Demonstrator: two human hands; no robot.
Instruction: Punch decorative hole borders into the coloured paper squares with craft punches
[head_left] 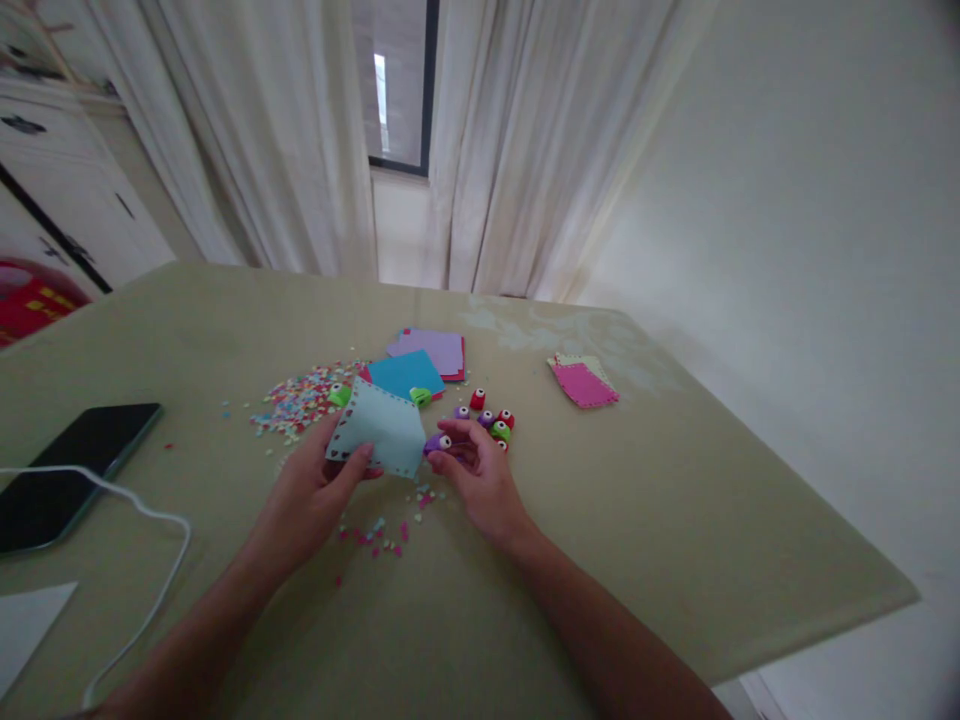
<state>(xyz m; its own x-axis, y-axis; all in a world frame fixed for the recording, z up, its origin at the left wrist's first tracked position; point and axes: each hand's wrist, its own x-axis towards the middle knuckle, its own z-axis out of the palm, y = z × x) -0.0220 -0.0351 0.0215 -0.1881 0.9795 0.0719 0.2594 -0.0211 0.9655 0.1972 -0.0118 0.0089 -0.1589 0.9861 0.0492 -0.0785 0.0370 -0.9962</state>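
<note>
My left hand (319, 485) grips a light blue square of paper (386, 428) by its lower left side, thumb on top. Small punched holes run along the paper's edges. By its right edge, my right hand (480, 475) is closed on a small purple craft hole punch (436, 443) with a big eye on it. The punch is at or very near the paper's edge; whether it bites the paper I cannot tell. Just behind my right hand sit several more eyed punches, among them a red punch (478, 400) and a green punch (501, 431).
Beyond the paper lie a blue sheet (409, 374), a lilac sheet (439, 350) and a green punch (420, 397). Confetti (304, 400) is heaped at left, with more bits (375, 540) in front. Pink hole-edged paper (585, 385) rests at right, a phone (75, 470) and white cable (161, 515) at left.
</note>
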